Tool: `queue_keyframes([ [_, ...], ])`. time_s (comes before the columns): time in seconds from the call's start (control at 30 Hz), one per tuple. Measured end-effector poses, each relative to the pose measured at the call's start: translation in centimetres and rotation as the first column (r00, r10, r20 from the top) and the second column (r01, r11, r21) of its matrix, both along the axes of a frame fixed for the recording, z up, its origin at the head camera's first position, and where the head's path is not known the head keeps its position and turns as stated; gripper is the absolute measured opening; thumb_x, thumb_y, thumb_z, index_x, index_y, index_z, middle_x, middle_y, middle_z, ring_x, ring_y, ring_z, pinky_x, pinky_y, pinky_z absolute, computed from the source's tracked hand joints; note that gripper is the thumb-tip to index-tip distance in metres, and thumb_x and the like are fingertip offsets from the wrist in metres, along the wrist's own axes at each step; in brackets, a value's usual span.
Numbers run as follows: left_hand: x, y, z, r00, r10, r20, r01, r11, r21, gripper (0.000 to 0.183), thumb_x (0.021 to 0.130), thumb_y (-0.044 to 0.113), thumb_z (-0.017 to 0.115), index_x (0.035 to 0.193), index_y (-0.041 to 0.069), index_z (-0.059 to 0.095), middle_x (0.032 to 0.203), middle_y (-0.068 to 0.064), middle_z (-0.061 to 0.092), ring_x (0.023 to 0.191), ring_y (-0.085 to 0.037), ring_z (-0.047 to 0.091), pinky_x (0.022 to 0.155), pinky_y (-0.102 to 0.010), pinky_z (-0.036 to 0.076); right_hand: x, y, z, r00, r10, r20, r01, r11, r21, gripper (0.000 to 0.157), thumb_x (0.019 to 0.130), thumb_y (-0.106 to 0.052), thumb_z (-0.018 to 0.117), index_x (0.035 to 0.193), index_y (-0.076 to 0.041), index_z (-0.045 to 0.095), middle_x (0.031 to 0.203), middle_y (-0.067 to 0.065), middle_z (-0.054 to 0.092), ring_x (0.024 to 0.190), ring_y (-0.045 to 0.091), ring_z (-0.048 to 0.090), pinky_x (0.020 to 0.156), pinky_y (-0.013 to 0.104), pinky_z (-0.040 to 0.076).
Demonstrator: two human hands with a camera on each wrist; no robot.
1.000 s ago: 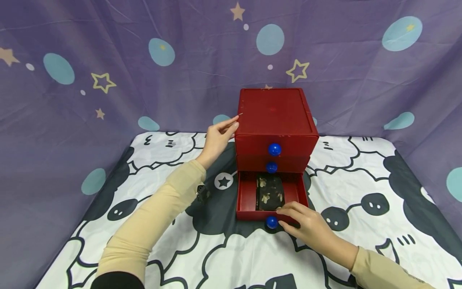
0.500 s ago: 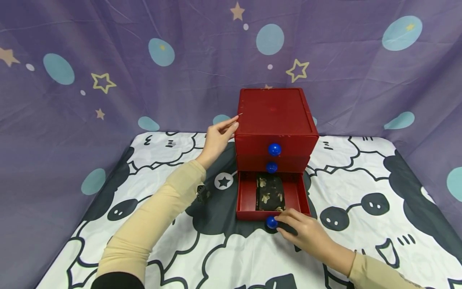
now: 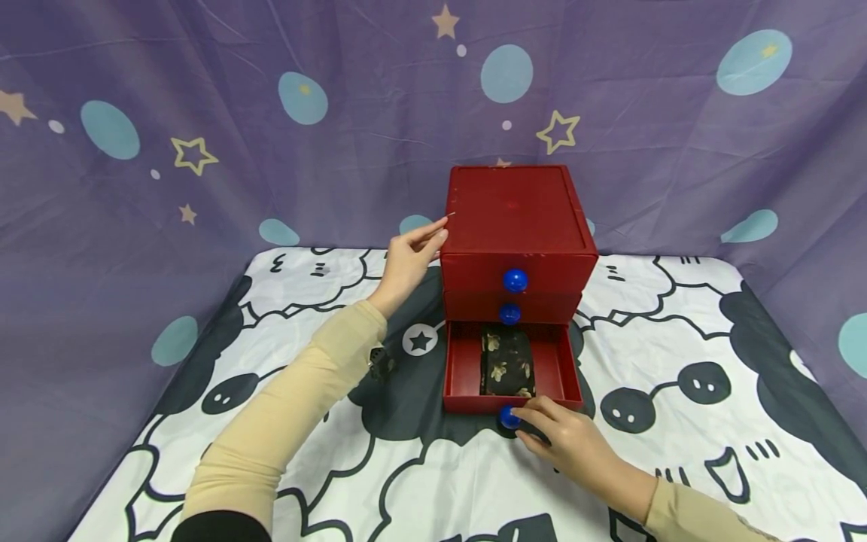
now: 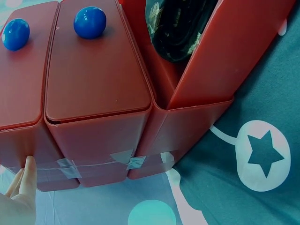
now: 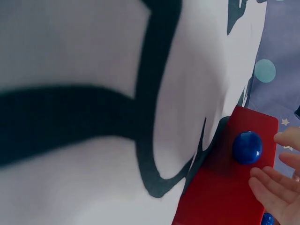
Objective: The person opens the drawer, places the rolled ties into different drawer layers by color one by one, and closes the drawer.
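A red cabinet [image 3: 515, 211] has its bottom drawer [image 3: 467, 404] pulled out. Inside the drawer lies a black item with gold flowers [image 3: 508, 361], looking like folded fabric. My left hand [image 3: 406, 263] rests its extended fingertips against the cabinet's left side; the left wrist view shows the same hand [image 4: 21, 201] at the side wall. Close to the drawer's blue knob [image 3: 509, 416] is my right hand [image 3: 565, 443], fingertips right at it. In the right wrist view this knob [image 5: 247, 147] sits clear of the loosely bent fingers [image 5: 272, 185].
Two upper drawers with blue knobs [image 3: 515, 281] are closed. Clear tape [image 4: 70, 168] runs along the cabinet's side. Black-and-white patterned cloth [image 3: 433, 482] covers the table, and a purple curtain [image 3: 379, 98] hangs right behind it.
My right hand has moved from the drawer's front rim slightly down and left to the knob. The left hand, the drawer and the flowered item have not visibly moved.
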State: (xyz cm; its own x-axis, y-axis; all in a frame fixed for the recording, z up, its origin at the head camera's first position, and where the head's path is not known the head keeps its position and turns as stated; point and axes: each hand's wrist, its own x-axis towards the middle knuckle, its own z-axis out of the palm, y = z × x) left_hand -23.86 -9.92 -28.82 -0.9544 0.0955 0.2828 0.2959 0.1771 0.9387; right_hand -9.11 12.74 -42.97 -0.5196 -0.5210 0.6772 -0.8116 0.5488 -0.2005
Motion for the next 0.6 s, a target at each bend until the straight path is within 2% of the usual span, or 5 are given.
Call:
queue_keyframes([
  [0.13, -0.11, -0.03, -0.10, 1.000, -0.002, 0.002, 0.002, 1.000, 0.002, 0.033, 0.088, 0.012, 0.056, 0.119, 0.002, 0.056, 0.117, -0.015, 0.056, 0.103, -0.024, 0.056, 0.083, -0.030, 0.050, -0.02, -0.13, -0.28, 0.999, -0.029, -0.032, 0.029, 1.000, 0.009, 0.028, 0.088, -0.030, 0.050, 0.093, -0.009, 0.068, 0.082, -0.001, 0.056, 0.067, 0.008, 0.059, 0.055, 0.022, 0.051],
  [0.23, -0.12, -0.03, -0.13, 1.000, -0.004, 0.004, 0.004, 1.000, 0.012, 0.033, 0.088, 0.011, 0.056, 0.119, 0.001, 0.055, 0.118, -0.016, 0.056, 0.103, -0.025, 0.055, 0.084, -0.033, 0.049, -0.02, -0.19, -0.44, 0.998, -0.043, -0.050, 0.044, 0.999, 0.014, 0.023, 0.085, -0.026, 0.056, 0.093, -0.009, 0.068, 0.081, -0.001, 0.056, 0.066, 0.009, 0.058, 0.054, 0.022, 0.051],
  [0.33, -0.12, -0.02, -0.13, 1.000, -0.006, 0.004, 0.006, 1.000, 0.024, 0.033, 0.087, 0.011, 0.056, 0.119, 0.001, 0.055, 0.117, -0.016, 0.056, 0.103, -0.026, 0.055, 0.086, -0.037, 0.048, -0.01, -0.27, -0.60, 0.996, -0.060, -0.063, 0.062, 0.998, 0.028, 0.021, 0.076, -0.019, 0.068, 0.093, -0.009, 0.068, 0.080, 0.000, 0.055, 0.064, 0.009, 0.058, 0.052, 0.022, 0.050],
  [0.47, -0.13, -0.01, -0.12, 1.000, -0.007, -0.001, 0.007, 1.000, 0.030, 0.033, 0.087, 0.010, 0.056, 0.119, 0.000, 0.056, 0.117, -0.017, 0.056, 0.103, -0.026, 0.055, 0.087, -0.040, 0.047, -0.09, -0.43, -0.83, 0.994, -0.079, -0.080, 0.082, 0.996, 0.045, 0.034, 0.060, -0.012, 0.077, 0.093, -0.009, 0.069, 0.080, 0.001, 0.055, 0.063, 0.011, 0.058, 0.050, 0.022, 0.050],
  [0.6, -0.12, 0.01, -0.08, 1.000, -0.008, -0.004, 0.008, 0.999, 0.033, 0.033, 0.087, 0.010, 0.056, 0.119, -0.001, 0.056, 0.117, -0.018, 0.056, 0.103, -0.027, 0.055, 0.087, -0.040, 0.047, -0.11, -0.57, -1.00, 0.993, -0.086, -0.080, 0.091, 0.994, 0.061, 0.035, 0.059, -0.012, 0.077, 0.092, -0.010, 0.069, 0.079, 0.001, 0.055, 0.061, 0.010, 0.056, 0.048, 0.022, 0.049],
])
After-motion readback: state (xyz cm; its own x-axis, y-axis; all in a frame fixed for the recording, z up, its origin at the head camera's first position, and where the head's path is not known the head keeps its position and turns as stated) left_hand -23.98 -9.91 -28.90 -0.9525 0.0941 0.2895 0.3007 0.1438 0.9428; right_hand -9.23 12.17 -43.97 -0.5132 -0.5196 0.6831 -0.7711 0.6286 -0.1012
